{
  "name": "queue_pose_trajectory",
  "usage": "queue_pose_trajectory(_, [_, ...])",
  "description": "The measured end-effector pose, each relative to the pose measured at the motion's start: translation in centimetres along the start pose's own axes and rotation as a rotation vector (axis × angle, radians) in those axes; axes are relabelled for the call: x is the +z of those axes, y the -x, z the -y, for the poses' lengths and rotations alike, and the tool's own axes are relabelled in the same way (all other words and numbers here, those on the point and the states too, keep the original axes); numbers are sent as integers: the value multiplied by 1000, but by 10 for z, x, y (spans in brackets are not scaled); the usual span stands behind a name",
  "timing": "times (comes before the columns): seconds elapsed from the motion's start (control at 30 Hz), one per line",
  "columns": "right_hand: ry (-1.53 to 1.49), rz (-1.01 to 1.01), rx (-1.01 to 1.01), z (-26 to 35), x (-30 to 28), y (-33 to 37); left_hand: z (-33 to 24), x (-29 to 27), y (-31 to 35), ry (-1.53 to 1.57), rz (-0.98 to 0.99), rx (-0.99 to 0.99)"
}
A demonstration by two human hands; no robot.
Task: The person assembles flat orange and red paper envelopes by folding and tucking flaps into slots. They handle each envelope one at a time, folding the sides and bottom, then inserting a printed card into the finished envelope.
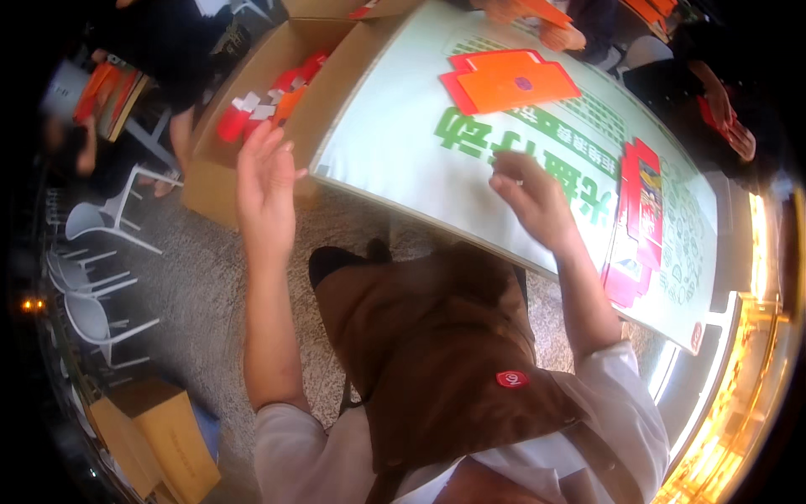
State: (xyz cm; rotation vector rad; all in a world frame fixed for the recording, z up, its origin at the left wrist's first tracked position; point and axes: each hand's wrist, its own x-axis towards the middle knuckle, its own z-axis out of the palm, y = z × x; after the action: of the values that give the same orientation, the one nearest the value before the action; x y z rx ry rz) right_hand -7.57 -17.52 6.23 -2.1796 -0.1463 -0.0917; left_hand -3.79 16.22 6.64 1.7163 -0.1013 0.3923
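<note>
My left hand is raised beside the large cardboard box, its fingers spread and nothing in them. Inside that box lie several red and orange folded cartons. Over the white table with green print hovers my right hand, fingers loosely bent, with no object visible in it. Beyond it, flat orange and red carton blanks lie on the tabletop. To the right of my right hand sits a pile of flat red printed carton blanks.
Across the table, another person's hands hold an orange piece. At the far right, a person's hands hold a red piece. White chairs stand at left; an opened cardboard box is at lower left. A lit glass case borders the right.
</note>
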Motion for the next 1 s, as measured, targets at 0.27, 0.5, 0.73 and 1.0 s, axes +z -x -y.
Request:
queue_pose_trajectory(0.27, [339, -74, 167, -53, -45, -64, 24, 92, 16, -224, 298, 46])
queue_pose_trajectory(0.5, [337, -94, 286, -49, -72, 3, 27, 169, 29, -240, 567, 177])
queue_pose_trajectory(0.73, [718, -537, 603, -155, -209, 91, 24, 203, 58, -363, 595, 468])
queue_pose_trajectory(1.0, [709, -301, 781, -168, -235, 96, 28, 201, 59, -397, 548, 445])
